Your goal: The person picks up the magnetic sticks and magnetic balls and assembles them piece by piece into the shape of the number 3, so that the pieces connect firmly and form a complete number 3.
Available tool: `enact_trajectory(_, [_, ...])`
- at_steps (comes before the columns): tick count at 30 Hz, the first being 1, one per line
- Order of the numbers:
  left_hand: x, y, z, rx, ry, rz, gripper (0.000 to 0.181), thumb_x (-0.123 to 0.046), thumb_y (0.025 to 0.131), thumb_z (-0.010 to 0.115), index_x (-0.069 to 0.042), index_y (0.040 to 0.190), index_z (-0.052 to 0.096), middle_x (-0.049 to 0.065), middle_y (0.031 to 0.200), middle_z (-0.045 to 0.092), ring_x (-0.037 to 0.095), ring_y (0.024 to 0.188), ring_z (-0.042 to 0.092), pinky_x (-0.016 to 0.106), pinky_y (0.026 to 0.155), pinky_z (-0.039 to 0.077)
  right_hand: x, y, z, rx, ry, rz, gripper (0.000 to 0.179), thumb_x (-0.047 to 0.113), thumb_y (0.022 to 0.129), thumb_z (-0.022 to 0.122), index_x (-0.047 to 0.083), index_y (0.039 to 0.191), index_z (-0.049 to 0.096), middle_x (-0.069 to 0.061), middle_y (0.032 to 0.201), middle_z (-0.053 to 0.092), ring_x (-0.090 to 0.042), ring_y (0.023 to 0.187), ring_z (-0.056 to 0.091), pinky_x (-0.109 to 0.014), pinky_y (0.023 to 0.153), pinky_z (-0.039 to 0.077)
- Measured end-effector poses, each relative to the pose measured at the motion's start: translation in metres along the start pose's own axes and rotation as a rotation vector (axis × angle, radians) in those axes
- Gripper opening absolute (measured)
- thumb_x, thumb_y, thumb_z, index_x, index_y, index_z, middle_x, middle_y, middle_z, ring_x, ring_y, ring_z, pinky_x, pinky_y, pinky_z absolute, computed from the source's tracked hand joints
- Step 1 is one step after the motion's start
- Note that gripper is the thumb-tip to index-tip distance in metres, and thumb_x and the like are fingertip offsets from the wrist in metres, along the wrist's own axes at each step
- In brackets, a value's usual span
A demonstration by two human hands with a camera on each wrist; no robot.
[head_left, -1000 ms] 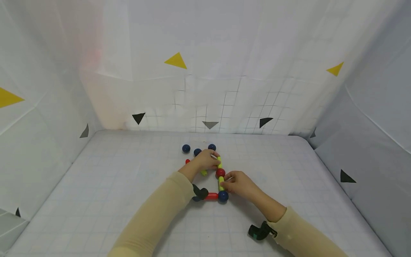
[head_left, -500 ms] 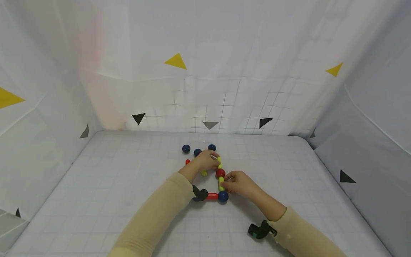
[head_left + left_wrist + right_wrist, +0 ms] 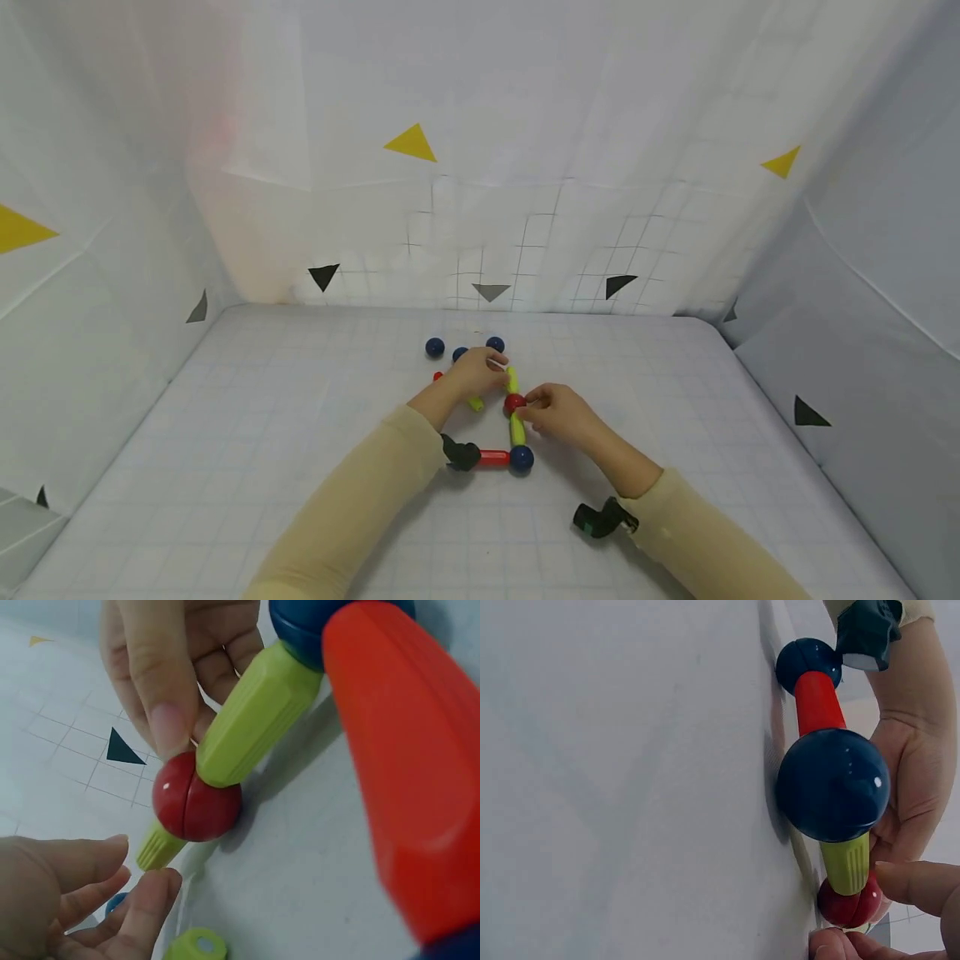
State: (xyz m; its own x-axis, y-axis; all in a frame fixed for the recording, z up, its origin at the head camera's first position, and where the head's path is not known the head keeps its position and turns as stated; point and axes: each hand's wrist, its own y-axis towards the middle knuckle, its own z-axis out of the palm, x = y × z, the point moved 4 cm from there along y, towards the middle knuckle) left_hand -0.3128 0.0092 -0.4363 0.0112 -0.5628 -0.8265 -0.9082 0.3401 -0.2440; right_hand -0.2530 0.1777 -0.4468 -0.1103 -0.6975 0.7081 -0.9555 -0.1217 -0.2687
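Note:
A yellow-green rod [image 3: 517, 430] runs from a navy ball [image 3: 521, 459] to a red ball [image 3: 514, 405], and a second yellow-green rod [image 3: 512, 380] extends beyond the red ball. My right hand [image 3: 562, 414] pinches the red ball at its side; the thumb tip [image 3: 171, 727] lies against it in the left wrist view. Beside the far rod's end is my left hand [image 3: 477, 371], its thumb and fingers [image 3: 154, 900] spread apart. A red rod [image 3: 493, 458] joins the near navy ball to another navy ball [image 3: 808, 664], mostly covered by the left wrist camera in the head view.
Beyond the left hand lie loose navy balls [image 3: 435, 347], one of them partly hidden. Another yellow-green rod [image 3: 476, 404] and a red piece [image 3: 438, 377] show around the left wrist. White cloth walls [image 3: 480, 208] enclose the back and sides of the table.
My right hand has slid away from me, from the near yellow-green rod to the red ball. My left fingers have come off the far rod, which now leans slightly left.

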Motion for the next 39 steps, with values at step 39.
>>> enact_trajectory(39, [0.054,-0.009,-0.087,-0.417,-0.209,0.029,0.032,-0.017,0.097,0.067,-0.005,0.126,0.064,0.008,0.121,0.064,0.024,0.111,0.058,0.039,0.094,0.051,0.002,0.005,0.005,0.004,-0.010,0.032,0.035,0.032,0.091,0.074,0.003,0.110,0.068,-0.006,0.094,0.066,-0.019,0.078,0.059,-0.029,0.067,0.049])
